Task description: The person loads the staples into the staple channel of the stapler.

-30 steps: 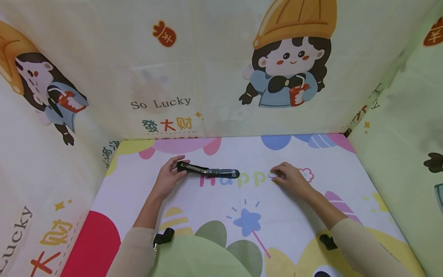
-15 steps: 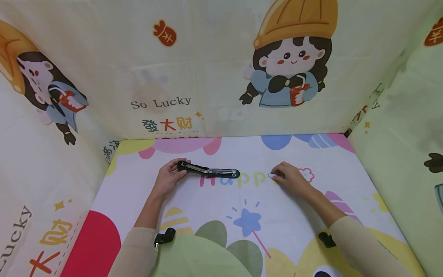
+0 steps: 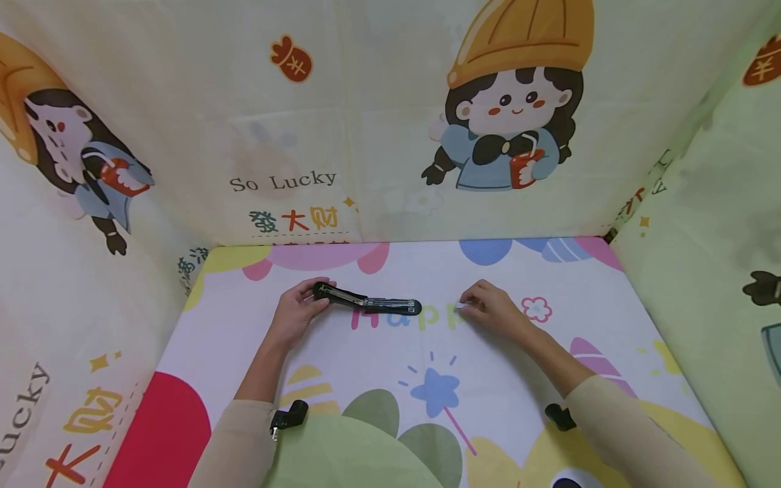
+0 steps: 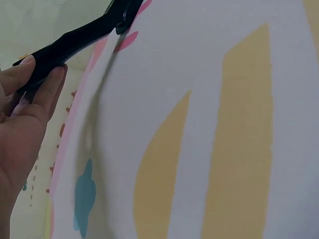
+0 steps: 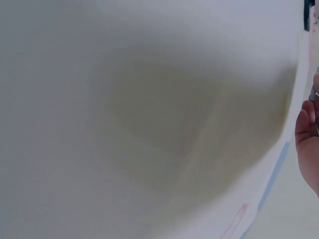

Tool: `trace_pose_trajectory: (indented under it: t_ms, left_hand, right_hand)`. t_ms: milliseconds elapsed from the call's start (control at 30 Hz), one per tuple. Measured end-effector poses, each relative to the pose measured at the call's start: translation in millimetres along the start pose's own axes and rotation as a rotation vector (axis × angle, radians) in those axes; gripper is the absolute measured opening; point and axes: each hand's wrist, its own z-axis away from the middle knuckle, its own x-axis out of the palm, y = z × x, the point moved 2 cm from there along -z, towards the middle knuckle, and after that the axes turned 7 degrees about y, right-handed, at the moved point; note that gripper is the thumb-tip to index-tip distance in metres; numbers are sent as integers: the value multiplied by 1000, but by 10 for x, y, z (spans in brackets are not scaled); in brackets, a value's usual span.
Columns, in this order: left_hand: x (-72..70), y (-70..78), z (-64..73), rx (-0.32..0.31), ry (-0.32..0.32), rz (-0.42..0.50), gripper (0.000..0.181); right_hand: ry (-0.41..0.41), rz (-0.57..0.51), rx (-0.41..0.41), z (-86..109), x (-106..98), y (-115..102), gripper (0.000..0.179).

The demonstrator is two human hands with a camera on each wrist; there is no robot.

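A black stapler lies opened out almost flat, its metal channel facing up in the head view. My left hand grips its left end between thumb and fingers; in the left wrist view the stapler tilts up away from the printed cloth, its shadow falling below. To the right, my right hand pinches a small pale strip, possibly staples, between thumb and fingertips. A short gap separates the strip from the stapler's right end. In the right wrist view only part of the right hand shows at the edge.
A white table cloth with colourful prints covers the tabletop. Cream printed cloth walls enclose it at the back and both sides. Small black devices sit at both sleeves.
My right hand has moved left toward the stapler, carrying the small strip. The left hand and stapler have stayed nearly in place.
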Motion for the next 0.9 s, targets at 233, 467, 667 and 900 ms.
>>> trace_pose_trajectory:
  t_ms: [233, 467, 667, 900]
  left_hand:
    - [7, 30, -11, 11, 1, -44, 48]
    - [33, 68, -22, 27, -3, -109, 48]
    - [25, 79, -15, 53, -10, -135, 48]
    - [11, 73, 1, 45, 5, -147, 47]
  right_hand:
    - [-46, -14, -10, -220, 147, -226, 13]
    - [-69, -27, -24, -455, 319, -443, 12]
    - [-139, -44, 19, -593, 498, -583, 14]
    - [-189, -25, 15, -720, 666, -738, 16]
